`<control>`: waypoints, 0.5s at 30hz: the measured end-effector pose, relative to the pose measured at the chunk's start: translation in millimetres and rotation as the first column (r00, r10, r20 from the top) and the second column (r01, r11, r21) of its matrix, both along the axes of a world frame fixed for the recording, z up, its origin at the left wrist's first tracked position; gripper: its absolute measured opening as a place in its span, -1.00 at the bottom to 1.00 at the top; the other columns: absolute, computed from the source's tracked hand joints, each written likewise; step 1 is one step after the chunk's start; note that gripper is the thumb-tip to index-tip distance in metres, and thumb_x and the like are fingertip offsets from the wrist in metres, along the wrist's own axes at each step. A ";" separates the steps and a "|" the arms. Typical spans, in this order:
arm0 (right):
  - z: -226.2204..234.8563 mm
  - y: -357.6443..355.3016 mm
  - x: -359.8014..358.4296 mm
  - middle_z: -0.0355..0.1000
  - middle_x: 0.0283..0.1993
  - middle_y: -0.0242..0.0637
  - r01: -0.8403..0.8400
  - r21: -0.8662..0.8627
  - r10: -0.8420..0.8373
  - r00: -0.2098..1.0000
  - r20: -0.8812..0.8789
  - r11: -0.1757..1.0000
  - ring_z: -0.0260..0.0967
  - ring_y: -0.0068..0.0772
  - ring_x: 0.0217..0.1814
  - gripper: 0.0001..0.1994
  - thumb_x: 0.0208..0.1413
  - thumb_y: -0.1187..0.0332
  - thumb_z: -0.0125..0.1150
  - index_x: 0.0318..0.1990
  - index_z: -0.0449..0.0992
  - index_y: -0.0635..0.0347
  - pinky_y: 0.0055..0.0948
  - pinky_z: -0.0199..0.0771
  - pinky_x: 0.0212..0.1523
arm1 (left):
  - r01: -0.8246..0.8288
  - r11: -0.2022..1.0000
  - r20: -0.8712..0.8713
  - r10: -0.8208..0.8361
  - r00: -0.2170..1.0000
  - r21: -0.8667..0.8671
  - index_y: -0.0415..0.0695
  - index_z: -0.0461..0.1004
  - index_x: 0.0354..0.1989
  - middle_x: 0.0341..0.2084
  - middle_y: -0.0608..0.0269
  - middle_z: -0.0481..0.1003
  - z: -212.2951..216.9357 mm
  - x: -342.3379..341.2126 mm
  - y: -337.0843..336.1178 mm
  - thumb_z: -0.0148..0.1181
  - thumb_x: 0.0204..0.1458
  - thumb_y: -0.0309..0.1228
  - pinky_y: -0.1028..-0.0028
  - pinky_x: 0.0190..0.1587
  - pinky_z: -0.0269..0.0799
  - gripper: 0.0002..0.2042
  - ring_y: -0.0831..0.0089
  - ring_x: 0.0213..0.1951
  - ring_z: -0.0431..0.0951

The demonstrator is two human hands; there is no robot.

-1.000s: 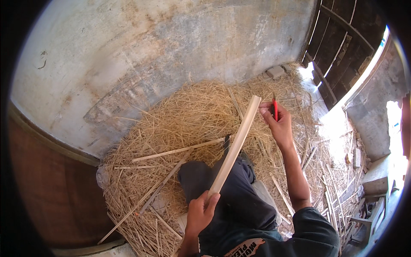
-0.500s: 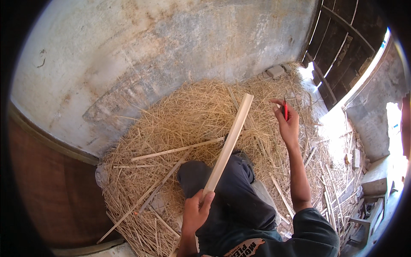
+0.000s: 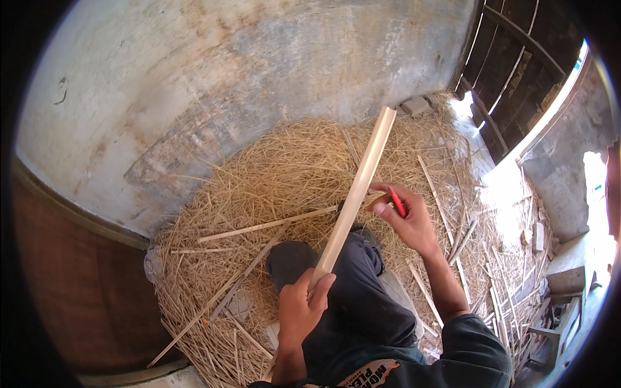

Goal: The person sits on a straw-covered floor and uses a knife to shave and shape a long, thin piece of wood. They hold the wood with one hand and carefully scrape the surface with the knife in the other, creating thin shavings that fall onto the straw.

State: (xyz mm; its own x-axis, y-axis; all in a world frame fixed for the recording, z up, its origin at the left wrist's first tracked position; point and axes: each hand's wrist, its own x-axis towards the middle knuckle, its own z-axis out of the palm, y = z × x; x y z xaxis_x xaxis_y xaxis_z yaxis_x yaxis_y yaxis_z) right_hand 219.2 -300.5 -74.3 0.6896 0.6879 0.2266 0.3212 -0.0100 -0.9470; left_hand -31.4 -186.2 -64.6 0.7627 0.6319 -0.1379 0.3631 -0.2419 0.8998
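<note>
Left hand (image 3: pixel 301 309) is grasping the pale strip (image 3: pixel 357 193) low down; right hand (image 3: pixel 409 218), clasping a red tool (image 3: pixel 398 203), is hovering nearer it than before.

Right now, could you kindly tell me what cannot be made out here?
Head view: the near end of the bamboo strip is hidden by the left hand.
Head view: the red tool is small and partly covered by the right hand, so its exact kind is unclear.
Head view: the left forearm is cut off by the lower edge.
</note>
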 end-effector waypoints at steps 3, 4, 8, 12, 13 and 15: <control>3.4 4.2 -12.5 0.62 -0.26 -0.37 -0.067 0.064 0.078 0.981 -0.178 0.996 0.49 -0.66 -0.26 -0.67 0.26 0.31 0.43 0.07 0.61 0.32 -0.53 0.48 -0.23 | 0.038 0.999 -0.003 -0.037 0.999 0.039 -0.18 0.60 -0.29 -0.71 0.18 0.53 6.5 7.0 -3.3 0.26 0.33 -0.17 0.37 -0.52 0.44 -0.70 0.29 -0.65 0.62; 5.8 6.9 -17.3 0.61 -0.25 -0.39 -0.073 0.095 0.095 0.964 -0.247 0.993 0.48 -0.67 -0.25 -0.68 0.26 0.30 0.44 0.04 0.61 0.34 -0.55 0.48 -0.24 | 0.052 0.997 -0.003 -0.052 0.999 0.052 -0.18 0.60 -0.29 -0.70 0.17 0.53 7.1 7.9 -3.7 0.26 0.33 -0.17 0.35 -0.52 0.45 -0.70 0.27 -0.63 0.63; -1.1 9.1 -15.7 0.56 -0.25 -0.44 -0.027 0.146 0.074 0.942 -0.328 0.989 0.45 -0.69 -0.25 -0.69 0.26 0.29 0.45 -0.01 0.59 0.35 -0.58 0.48 -0.18 | 0.159 0.984 0.032 -0.162 0.986 0.084 -0.20 0.61 -0.15 -0.70 0.36 0.45 -3.8 2.4 2.2 0.21 0.37 -0.26 0.51 -0.54 0.32 -0.77 0.62 -0.63 0.48; 5.4 8.4 -20.2 0.52 -0.28 -0.47 0.010 0.191 0.039 0.967 -0.251 0.982 0.44 -0.66 -0.26 -0.65 0.29 0.25 0.40 0.03 0.55 0.35 -0.53 0.48 -0.17 | 0.215 0.973 0.098 -0.206 0.974 -0.084 -0.20 0.57 -0.04 -0.63 0.39 0.37 1.4 -0.6 2.4 0.09 0.41 -0.30 0.52 -0.48 0.29 -0.77 0.66 -0.59 0.35; 1.3 8.9 -21.8 0.51 -0.29 -0.47 0.042 0.249 0.006 0.981 -0.192 0.967 0.44 -0.64 -0.27 -0.65 0.30 0.23 0.38 0.04 0.54 0.35 -0.52 0.48 -0.17 | 0.214 0.973 0.098 -0.206 0.974 -0.085 -0.20 0.56 -0.02 -0.62 0.40 0.35 1.9 -0.5 1.9 0.06 0.43 -0.31 0.53 -0.47 0.28 -0.77 0.67 -0.57 0.31; -3.4 5.6 -24.8 0.51 -0.29 -0.44 0.074 0.307 -0.052 0.995 -0.081 0.949 0.46 -0.58 -0.30 -0.63 0.31 0.18 0.34 0.05 0.53 0.33 -0.50 0.48 -0.18 | 0.201 0.976 0.095 -0.193 0.977 -0.084 -0.21 0.55 -0.05 -0.63 0.39 0.33 4.2 1.4 1.5 0.04 0.44 -0.30 0.53 -0.47 0.24 -0.76 0.67 -0.57 0.29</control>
State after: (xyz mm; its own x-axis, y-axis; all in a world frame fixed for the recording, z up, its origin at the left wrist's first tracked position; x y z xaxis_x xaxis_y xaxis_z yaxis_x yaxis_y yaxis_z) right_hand 194.4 -294.9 -77.6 0.7513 0.5466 0.3698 0.2609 0.2687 -0.9272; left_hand -30.0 -184.7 -60.4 0.8825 0.4555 -0.1172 0.2370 -0.2152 0.9474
